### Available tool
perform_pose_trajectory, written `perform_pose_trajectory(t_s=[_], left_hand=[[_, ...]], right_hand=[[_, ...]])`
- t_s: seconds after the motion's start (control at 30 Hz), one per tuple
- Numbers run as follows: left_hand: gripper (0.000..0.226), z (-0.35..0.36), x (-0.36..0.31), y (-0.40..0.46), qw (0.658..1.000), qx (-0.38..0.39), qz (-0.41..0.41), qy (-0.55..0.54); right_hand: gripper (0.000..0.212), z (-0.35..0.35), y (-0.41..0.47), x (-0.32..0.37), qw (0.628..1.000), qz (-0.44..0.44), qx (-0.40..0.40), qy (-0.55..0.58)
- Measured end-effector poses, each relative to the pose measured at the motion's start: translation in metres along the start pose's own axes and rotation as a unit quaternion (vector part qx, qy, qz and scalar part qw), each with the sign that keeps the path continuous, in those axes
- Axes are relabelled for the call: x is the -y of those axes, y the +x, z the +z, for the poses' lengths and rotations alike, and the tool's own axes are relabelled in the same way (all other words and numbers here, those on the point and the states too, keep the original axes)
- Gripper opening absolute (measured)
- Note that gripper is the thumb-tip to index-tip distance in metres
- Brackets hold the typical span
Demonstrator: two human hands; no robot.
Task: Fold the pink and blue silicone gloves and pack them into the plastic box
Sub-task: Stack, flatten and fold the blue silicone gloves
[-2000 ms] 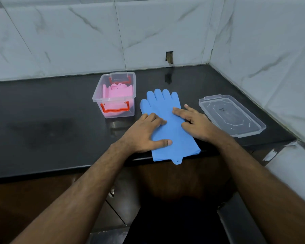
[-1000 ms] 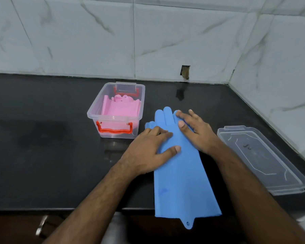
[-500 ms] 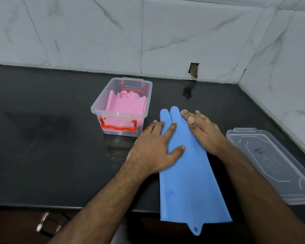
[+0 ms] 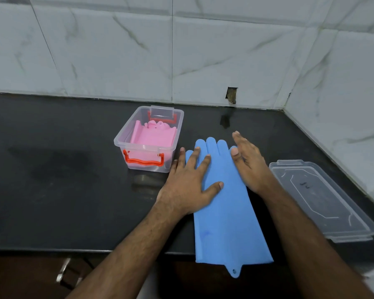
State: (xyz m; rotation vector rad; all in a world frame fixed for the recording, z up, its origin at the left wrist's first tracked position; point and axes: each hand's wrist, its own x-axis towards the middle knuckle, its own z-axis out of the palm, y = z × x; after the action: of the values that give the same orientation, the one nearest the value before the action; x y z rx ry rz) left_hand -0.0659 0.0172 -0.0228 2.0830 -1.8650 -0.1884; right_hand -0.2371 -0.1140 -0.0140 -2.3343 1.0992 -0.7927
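Currently smoothing step: long blue silicone glove [image 4: 225, 203] lies flat on black stone counter [image 4: 63, 190], cuff overhanging front edge, fingers toward wall. Left hand [image 4: 190, 182] spread flat, pressing glove's left side; right hand [image 4: 248, 162] fingers straight, resting along right edge. Folded pink silicone glove [image 4: 152, 137] already inside clear plastic box with orange handles [image 4: 125, 137], just left. Clear lid [image 4: 324, 201] apart, right. Next, likely: fold blue glove over, needs firm crease, silicone probably springs back.
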Motion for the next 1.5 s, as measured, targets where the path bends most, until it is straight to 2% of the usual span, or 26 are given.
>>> perform_pose_trajectory(t_s=[0.13, 0.23, 0.4, 0.67, 0.87, 1.0, 1.13, 1.2, 1.3, 1.5], left_hand=[[0.079, -0.006, -0.002, -0.010, 0.996, -0.068, 0.063, -0.001], [0.071, -0.009, -0.005, -0.015, 0.994, -0.064, 0.086, -0.006], [0.073, -0.011, -0.006, -0.012, 0.999, 0.001, 0.053, -0.007], [0.074, -0.006, -0.002, -0.006, 0.999, -0.007, 0.034, -0.032], [0.079, -0.011, -0.005, -0.019, 0.997, -0.024, 0.042, -0.058], [0.085, -0.013, -0.004, -0.038, 0.993, 0.011, 0.028, -0.116], [0.088, -0.017, -0.005, -0.059, 0.990, 0.023, 0.004, -0.136], [0.087, -0.019, -0.006, -0.071, 0.989, 0.024, 0.000, -0.143], [0.087, -0.022, -0.008, -0.092, 0.988, 0.022, 0.006, -0.152], [0.088, -0.018, -0.011, -0.136, 0.995, -0.016, 0.053, -0.079]], right_hand=[[0.049, -0.001, -0.017, -0.001, 0.999, -0.004, -0.050, -0.016], [0.038, 0.000, -0.030, 0.002, 0.995, -0.003, -0.097, -0.026], [0.051, -0.001, -0.033, 0.008, 0.994, 0.027, -0.020, -0.102], [0.061, 0.004, -0.025, 0.004, 0.984, 0.064, 0.043, -0.160], [0.064, -0.006, -0.042, 0.017, 0.996, 0.070, 0.030, -0.042], [0.045, -0.012, -0.062, 0.023, 0.997, 0.079, -0.019, 0.012], [0.028, -0.016, -0.085, 0.024, 0.986, 0.139, -0.086, 0.019], [0.032, -0.018, -0.097, 0.026, 0.983, 0.146, -0.106, 0.023], [0.045, -0.019, -0.114, 0.031, 0.985, 0.141, -0.099, 0.012], [0.036, -0.024, -0.143, 0.044, 0.986, 0.132, -0.096, -0.027]])
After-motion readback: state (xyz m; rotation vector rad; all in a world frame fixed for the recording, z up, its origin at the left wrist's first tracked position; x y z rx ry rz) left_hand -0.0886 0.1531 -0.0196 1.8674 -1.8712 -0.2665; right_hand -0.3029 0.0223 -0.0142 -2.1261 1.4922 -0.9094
